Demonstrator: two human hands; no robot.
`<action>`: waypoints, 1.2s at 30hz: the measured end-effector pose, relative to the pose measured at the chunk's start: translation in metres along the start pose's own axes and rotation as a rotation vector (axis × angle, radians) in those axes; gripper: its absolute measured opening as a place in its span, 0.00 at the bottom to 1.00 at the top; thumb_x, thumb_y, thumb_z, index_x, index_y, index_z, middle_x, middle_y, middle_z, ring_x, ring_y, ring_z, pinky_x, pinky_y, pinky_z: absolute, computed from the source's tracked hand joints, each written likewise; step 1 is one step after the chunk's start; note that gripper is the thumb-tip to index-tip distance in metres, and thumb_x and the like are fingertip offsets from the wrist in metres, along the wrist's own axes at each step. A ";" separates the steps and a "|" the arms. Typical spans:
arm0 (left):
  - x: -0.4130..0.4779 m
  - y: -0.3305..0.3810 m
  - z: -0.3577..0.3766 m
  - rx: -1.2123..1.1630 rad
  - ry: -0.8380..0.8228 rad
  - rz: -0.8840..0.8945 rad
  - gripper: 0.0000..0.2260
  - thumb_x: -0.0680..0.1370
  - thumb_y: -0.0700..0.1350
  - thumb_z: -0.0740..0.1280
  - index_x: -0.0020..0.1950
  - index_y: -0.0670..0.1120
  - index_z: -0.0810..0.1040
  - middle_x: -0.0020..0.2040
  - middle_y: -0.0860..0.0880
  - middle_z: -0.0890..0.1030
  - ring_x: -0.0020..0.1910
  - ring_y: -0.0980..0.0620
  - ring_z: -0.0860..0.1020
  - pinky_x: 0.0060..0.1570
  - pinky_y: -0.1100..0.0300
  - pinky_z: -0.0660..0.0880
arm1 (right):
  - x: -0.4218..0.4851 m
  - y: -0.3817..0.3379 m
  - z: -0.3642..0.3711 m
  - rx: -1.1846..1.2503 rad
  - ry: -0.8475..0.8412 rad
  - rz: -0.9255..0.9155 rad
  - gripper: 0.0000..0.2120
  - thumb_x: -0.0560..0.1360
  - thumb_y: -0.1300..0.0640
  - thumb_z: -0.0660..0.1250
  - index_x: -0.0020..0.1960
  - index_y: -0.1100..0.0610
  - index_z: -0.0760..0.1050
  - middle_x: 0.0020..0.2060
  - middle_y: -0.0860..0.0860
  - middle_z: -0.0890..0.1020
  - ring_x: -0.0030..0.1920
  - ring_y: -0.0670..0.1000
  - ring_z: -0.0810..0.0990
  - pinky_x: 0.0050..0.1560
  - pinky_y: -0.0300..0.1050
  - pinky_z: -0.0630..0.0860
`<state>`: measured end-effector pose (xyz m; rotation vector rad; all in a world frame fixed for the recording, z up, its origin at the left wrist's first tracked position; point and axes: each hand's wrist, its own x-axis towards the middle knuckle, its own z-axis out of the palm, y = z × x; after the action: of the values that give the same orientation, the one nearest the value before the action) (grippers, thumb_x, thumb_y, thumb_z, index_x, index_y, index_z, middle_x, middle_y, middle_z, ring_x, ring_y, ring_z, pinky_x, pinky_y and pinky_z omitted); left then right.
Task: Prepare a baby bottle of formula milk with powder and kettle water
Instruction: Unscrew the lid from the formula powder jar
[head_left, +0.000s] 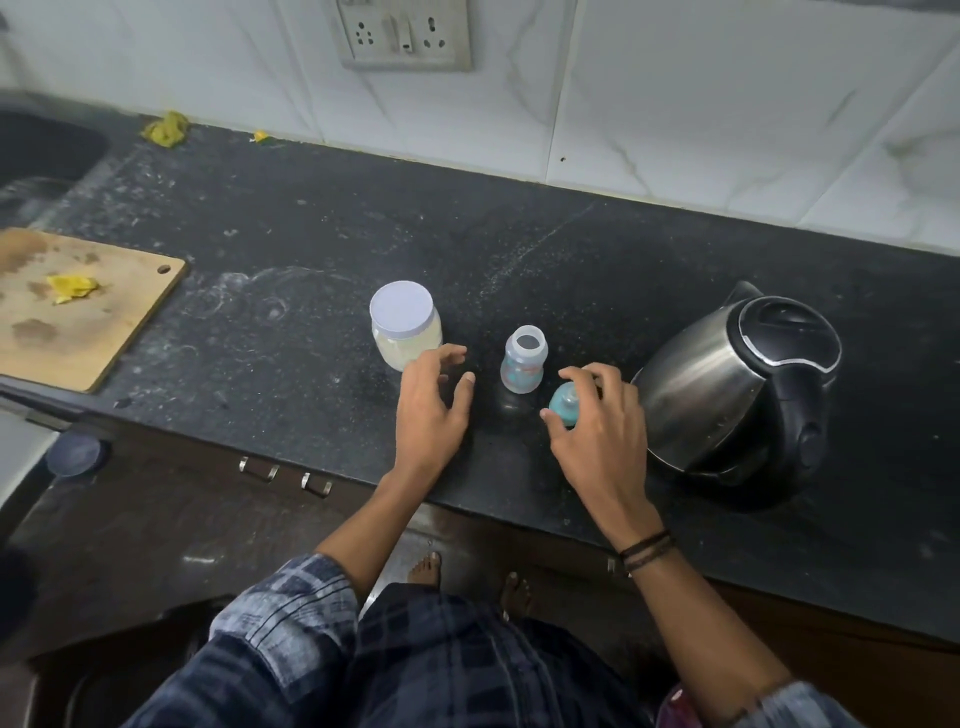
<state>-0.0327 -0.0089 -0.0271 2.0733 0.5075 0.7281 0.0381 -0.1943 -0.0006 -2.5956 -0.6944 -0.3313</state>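
The clear uncapped baby bottle (523, 366) stands upright between the left hand (431, 410), spread and empty beside the white-lidded powder jar (405, 325), and the right hand (597, 421), gripping the teal teat cap (565, 405).

The right hand (597, 431) curls its fingers round the teal cap (565, 405) and covers most of it; only the left side and a clear tip show. The left hand (431, 410) hides the lower right edge of the jar (402, 332). The print on the bottle (523, 366) is too small to read. The kettle (727, 384) has its lid shut, hiding its inside. The left edge cuts off the board (78, 322) and the sink (41, 150); the top edge cuts the socket (405, 36). A dark disc (78, 454) at lower left is blurred, perhaps a lid.
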 end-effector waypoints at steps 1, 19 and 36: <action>0.001 0.001 0.000 -0.006 0.036 0.007 0.13 0.80 0.38 0.70 0.64 0.46 0.77 0.56 0.56 0.77 0.57 0.57 0.74 0.57 0.73 0.68 | 0.000 -0.003 -0.001 0.001 0.012 -0.030 0.24 0.68 0.54 0.80 0.62 0.53 0.77 0.58 0.52 0.76 0.53 0.57 0.77 0.51 0.54 0.78; 0.039 -0.067 -0.068 -0.083 0.115 -0.062 0.34 0.71 0.48 0.76 0.75 0.49 0.68 0.70 0.52 0.68 0.68 0.56 0.66 0.66 0.65 0.66 | 0.089 -0.119 0.026 0.226 -0.320 -0.109 0.21 0.80 0.46 0.68 0.70 0.54 0.75 0.63 0.51 0.75 0.62 0.54 0.76 0.58 0.51 0.75; 0.084 -0.080 -0.055 -0.264 -0.253 -0.146 0.40 0.62 0.57 0.82 0.71 0.62 0.67 0.68 0.57 0.73 0.69 0.55 0.73 0.67 0.52 0.74 | 0.131 -0.165 0.055 -0.015 -0.480 -0.094 0.39 0.71 0.33 0.72 0.71 0.59 0.71 0.63 0.55 0.72 0.63 0.58 0.70 0.62 0.49 0.69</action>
<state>-0.0129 0.1173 -0.0424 1.8260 0.3923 0.4150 0.0697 0.0147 0.0514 -2.6821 -0.9752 0.2735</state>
